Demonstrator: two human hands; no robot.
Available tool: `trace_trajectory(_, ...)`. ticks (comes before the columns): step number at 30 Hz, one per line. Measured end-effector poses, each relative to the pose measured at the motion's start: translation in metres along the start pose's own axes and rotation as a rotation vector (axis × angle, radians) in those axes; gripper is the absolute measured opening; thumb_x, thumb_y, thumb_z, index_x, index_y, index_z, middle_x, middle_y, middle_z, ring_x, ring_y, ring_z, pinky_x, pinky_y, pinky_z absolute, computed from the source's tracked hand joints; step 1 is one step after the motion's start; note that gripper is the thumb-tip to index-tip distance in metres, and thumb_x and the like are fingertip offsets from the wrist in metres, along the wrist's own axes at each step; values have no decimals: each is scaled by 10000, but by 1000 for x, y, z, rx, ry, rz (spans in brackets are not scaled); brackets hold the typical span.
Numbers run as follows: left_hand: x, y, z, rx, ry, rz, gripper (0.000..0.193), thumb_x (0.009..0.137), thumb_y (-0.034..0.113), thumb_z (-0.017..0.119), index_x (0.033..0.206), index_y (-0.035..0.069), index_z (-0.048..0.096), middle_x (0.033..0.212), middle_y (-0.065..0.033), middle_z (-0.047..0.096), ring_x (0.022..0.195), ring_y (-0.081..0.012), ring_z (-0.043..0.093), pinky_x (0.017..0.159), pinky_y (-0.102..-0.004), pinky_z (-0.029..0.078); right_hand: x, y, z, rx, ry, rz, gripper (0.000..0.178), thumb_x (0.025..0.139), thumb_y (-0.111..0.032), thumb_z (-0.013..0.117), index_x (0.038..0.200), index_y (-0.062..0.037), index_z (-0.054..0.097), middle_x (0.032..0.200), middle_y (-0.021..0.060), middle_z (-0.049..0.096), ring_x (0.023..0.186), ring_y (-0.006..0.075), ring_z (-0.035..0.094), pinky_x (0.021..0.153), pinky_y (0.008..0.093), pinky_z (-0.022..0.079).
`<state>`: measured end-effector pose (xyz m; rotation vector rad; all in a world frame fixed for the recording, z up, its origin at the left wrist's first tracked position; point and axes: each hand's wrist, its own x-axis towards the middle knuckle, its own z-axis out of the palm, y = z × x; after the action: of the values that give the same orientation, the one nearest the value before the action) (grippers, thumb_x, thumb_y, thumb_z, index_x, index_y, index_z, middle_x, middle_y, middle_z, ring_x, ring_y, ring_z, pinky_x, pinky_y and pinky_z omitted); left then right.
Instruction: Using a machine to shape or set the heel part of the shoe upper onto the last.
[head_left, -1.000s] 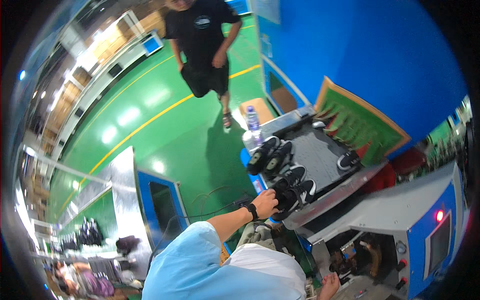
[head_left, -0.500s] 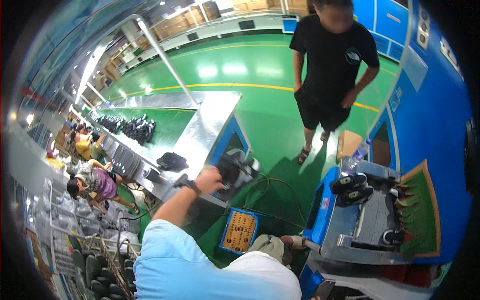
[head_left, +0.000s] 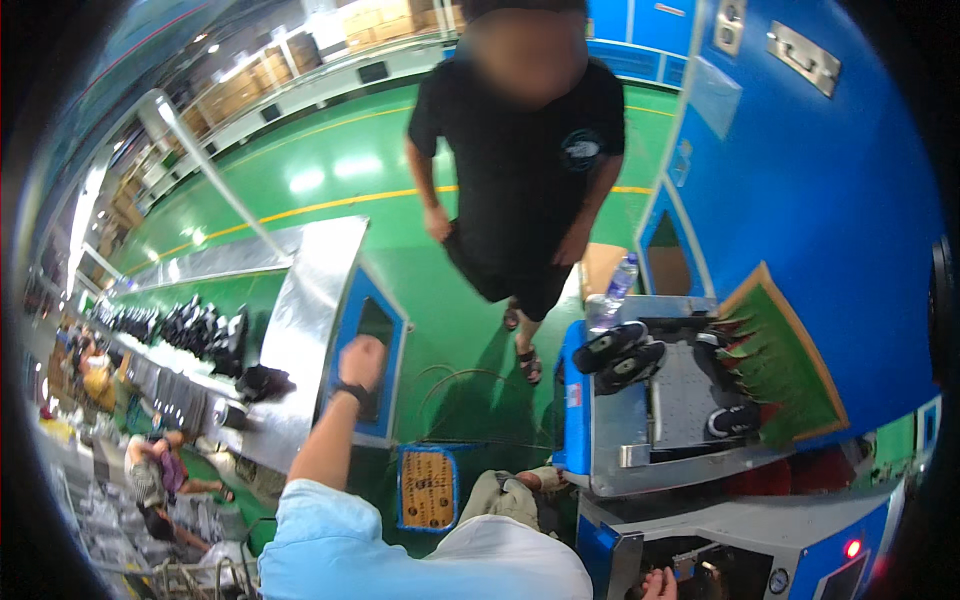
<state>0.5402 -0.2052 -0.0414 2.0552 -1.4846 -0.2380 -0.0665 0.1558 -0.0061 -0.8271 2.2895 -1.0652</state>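
Note:
My left hand (head_left: 362,362) is raised in front of the blue end panel of the metal-topped line, its fingers curled in and nothing visible in them. A dark band circles that wrist. At the lower edge, my right hand (head_left: 658,584) shows only in part, beside the opening of a low machine (head_left: 790,530); its visible fingers look apart and empty. To the left, a black shoe-like item (head_left: 264,382) lies on the metal table (head_left: 310,290). Black-and-white shoes (head_left: 195,330) are lined up farther along. A pair of black shoes (head_left: 620,355) rests on the machine tray at right.
A person in black (head_left: 520,170) stands just ahead. On the floor is a blue-edged crate (head_left: 428,488) with brown patterned board. A plastic bottle (head_left: 615,290) stands behind the tray. A green fringed curtain (head_left: 790,360) hangs from the blue machine (head_left: 820,200). A red light (head_left: 853,548) glows.
The black-and-white shoe has left my left hand; where it went is unclear. My view has turned right. The person in black appears nearer, and my right hand shows more at the low machine.

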Motion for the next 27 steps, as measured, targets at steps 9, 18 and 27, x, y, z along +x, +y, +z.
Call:
trace_trajectory(9, -207, 116, 214, -52, -1417, 410, 695, 949, 593, 480, 1396, 63, 536, 1393, -196, 559, 1287, -356, 530, 1069, -407, 425, -21, -72, -58, 8, 376, -34, 371, 1016, -209, 588, 1254, 75, 613, 1057, 188, 721, 925, 251, 703, 807, 336, 567)
trace_trajectory(18, -242, 136, 254, 130, -1737, 286, 601, 947, 609, 411, 1332, 202, 629, 1329, -90, 635, 1219, -281, 582, 1041, -389, 434, -47, -46, -27, 199, 252, 105, 364, 1025, -195, 565, 1265, 76, 608, 1142, 203, 702, 995, 255, 697, 846, 329, 565)
trace_trajectory(27, -245, 128, 224, 176, -1587, 414, 595, 929, 639, 452, 1197, 170, 701, 1159, -157, 696, 1082, -358, 633, 934, -455, 468, -63, -42, -19, 155, 195, 51, 400, 1020, -264, 579, 1274, 42, 615, 1136, 169, 712, 980, 245, 695, 818, 319, 547)
